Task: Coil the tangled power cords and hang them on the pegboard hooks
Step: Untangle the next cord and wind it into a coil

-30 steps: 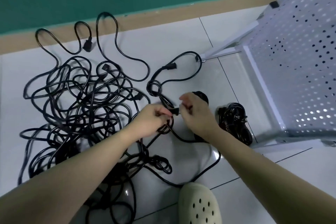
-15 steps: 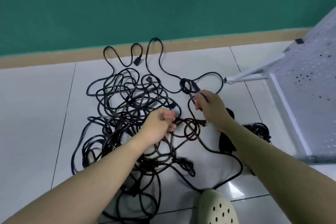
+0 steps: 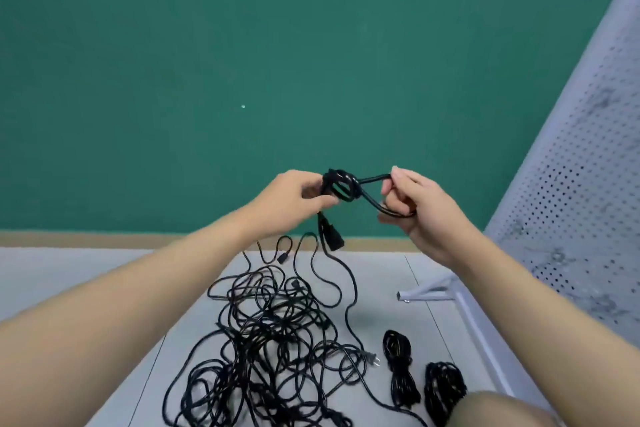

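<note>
I hold one black power cord up in front of the green wall. My left hand (image 3: 294,196) pinches a small knotted loop of the cord (image 3: 341,185). My right hand (image 3: 412,208) grips the strand that runs right from that knot. The cord's connector (image 3: 330,234) dangles below my left hand, and the rest of the cord trails down to the floor. A big tangle of black cords (image 3: 273,340) lies on the white tiles below. The white pegboard (image 3: 571,218) leans at the right; I see no hooks on it.
Two coiled black cord bundles lie on the floor, one (image 3: 400,367) beside the tangle and another (image 3: 445,388) further right. The pegboard's white foot (image 3: 426,291) sticks out onto the tiles. My knee (image 3: 498,409) shows at the bottom right.
Both hands have risen from the floor to chest height, lifting the knotted cord end out of the pile. My view has tilted up toward the wall.
</note>
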Demonstrator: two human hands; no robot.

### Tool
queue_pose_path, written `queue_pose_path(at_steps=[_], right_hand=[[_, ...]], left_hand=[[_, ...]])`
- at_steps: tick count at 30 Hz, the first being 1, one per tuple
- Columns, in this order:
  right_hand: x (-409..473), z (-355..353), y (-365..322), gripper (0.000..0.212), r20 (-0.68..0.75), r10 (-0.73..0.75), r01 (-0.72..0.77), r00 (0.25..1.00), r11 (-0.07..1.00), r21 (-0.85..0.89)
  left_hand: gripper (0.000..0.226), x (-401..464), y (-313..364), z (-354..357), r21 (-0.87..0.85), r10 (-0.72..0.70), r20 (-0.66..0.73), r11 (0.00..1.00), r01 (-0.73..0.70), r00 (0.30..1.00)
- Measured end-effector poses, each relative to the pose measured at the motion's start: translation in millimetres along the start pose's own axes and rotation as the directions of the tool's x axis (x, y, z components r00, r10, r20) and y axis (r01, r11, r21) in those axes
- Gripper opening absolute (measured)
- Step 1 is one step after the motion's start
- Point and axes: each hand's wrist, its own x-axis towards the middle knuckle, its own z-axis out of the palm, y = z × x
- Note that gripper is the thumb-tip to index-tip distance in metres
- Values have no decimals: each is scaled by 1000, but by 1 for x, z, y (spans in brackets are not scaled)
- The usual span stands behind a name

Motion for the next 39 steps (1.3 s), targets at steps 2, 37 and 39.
queue_pose_path(at_steps=[2, 37, 39], right_hand=[[-7, 13, -32, 33, -31, -7, 9, 1000, 997, 72], [34, 98, 31, 21, -41, 32, -42, 999, 963, -267], [38, 98, 38, 21, -49, 43, -56, 998, 948, -312]], left_hand=[[15, -24, 23, -28, -110, -2, 37, 994, 6, 999], [29, -68, -30, -46, -266, -261, 78, 925, 272, 962], [27, -66, -38, -45, -221, -252, 76, 939, 263, 965]])
